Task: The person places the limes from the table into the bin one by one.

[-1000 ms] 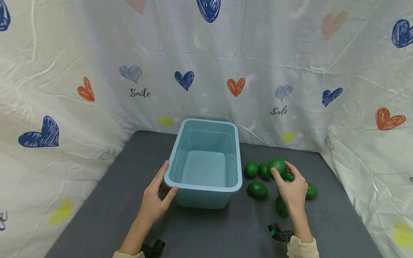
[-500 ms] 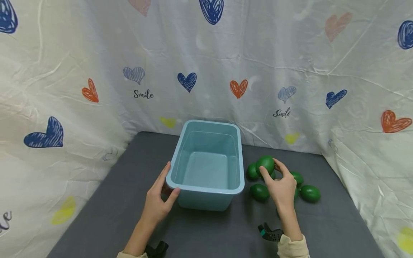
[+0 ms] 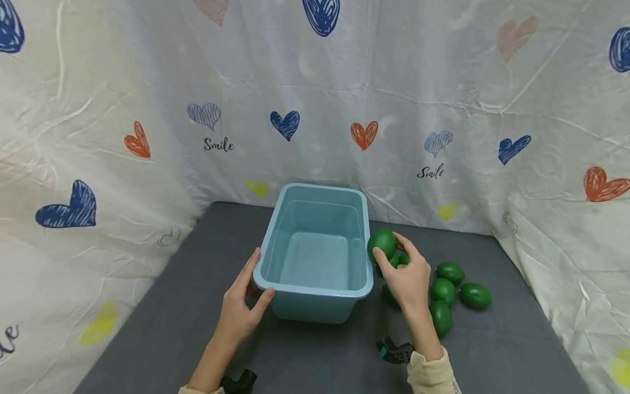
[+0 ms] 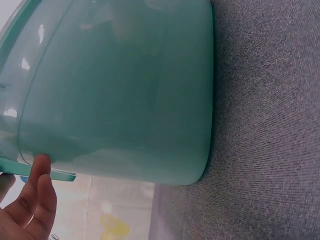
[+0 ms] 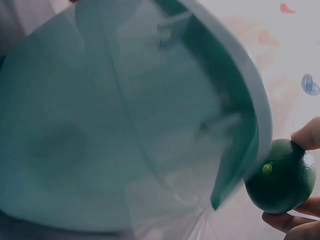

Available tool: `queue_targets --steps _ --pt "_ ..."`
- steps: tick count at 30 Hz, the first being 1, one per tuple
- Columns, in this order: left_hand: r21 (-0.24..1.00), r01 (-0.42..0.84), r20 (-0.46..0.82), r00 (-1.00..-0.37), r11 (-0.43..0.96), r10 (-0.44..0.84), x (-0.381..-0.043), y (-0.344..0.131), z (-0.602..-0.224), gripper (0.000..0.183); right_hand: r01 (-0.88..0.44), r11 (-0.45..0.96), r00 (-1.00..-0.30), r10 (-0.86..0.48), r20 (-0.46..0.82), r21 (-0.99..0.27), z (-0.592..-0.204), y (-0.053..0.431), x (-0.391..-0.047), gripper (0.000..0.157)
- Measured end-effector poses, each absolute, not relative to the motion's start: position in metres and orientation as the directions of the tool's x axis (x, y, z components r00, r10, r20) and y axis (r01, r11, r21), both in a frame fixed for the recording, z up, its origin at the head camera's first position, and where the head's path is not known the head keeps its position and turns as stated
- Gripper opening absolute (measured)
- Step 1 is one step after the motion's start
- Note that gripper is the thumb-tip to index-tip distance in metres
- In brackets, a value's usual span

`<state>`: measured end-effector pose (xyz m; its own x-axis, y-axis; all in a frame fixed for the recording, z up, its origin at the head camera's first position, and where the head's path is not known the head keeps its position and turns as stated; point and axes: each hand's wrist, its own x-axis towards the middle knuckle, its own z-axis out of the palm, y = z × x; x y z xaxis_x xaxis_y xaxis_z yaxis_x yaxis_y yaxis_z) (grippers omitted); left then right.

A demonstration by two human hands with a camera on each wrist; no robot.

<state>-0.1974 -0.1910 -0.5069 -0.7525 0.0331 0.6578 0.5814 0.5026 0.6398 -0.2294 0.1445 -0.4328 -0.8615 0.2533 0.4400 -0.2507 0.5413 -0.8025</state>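
In the head view my left hand (image 3: pixel 241 314) holds the near left corner of a light blue plastic basin (image 3: pixel 315 303), its thumb along the front rim. The left wrist view shows fingertips (image 4: pixel 42 162) touching the basin wall (image 4: pixel 120 90) just below the rim. My right hand (image 3: pixel 410 279) pinches a glossy, dark green lime (image 3: pixel 381 243) between thumb and fingers, beside the basin's right rim. In the right wrist view, that lime (image 5: pixel 280 180) shows a pale stem nub. The basin's interior holds nothing.
More limes lie on the grey cloth (image 3: pixel 334 355) right of the basin, including one lime (image 3: pixel 476 296) at the far right and another lime (image 3: pixel 440 318) by the right forearm. A few sit partly behind the right hand. A heart-printed curtain (image 3: pixel 325 82) surrounds the table.
My right hand has carried the lime leftward from above the other limes to the basin's right rim. My left hand has stayed at the basin's corner.
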Motion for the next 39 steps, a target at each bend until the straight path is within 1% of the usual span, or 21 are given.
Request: queue_targets --steps 5,12,20,26,29,33,39 --pt "0.634 0.598 0.675 -0.738 0.49 0.027 -0.198 -0.19 -0.506 0.085 -0.296 0.531 -0.862 0.21 0.461 -0.794 -0.426 0.129 -0.231 0.054" --pt "0.65 0.573 0.645 -0.763 0.499 0.036 -0.198 -0.189 -0.505 0.085 -0.332 0.487 -0.884 0.14 0.447 -0.808 -0.422 0.113 -0.23 0.055" --pt "0.649 0.572 0.643 -0.765 0.501 0.041 -0.198 -0.19 -0.506 0.086 -0.324 0.505 -0.885 0.137 0.445 -0.8 -0.423 0.111 -0.229 0.056" --pt "0.646 0.573 0.645 -0.763 0.504 0.04 -0.198 -0.191 -0.507 0.085 -0.318 0.525 -0.897 0.102 0.429 -0.789 -0.424 0.113 -0.23 0.065" --pt "0.641 0.578 0.653 -0.757 0.505 0.037 -0.198 -0.19 -0.508 0.084 -0.309 0.528 -0.906 0.09 0.414 -0.791 -0.424 0.113 -0.231 0.067" --pt "0.649 0.573 0.65 -0.759 0.501 0.026 -0.198 -0.189 -0.508 0.084 -0.301 0.53 -0.908 0.094 0.408 -0.793 -0.424 0.113 -0.231 0.066" --pt "0.675 0.554 0.629 -0.777 0.486 0.012 -0.198 -0.189 -0.509 0.086 -0.32 0.532 -0.894 0.104 0.435 -0.784 -0.424 0.116 -0.23 0.063"
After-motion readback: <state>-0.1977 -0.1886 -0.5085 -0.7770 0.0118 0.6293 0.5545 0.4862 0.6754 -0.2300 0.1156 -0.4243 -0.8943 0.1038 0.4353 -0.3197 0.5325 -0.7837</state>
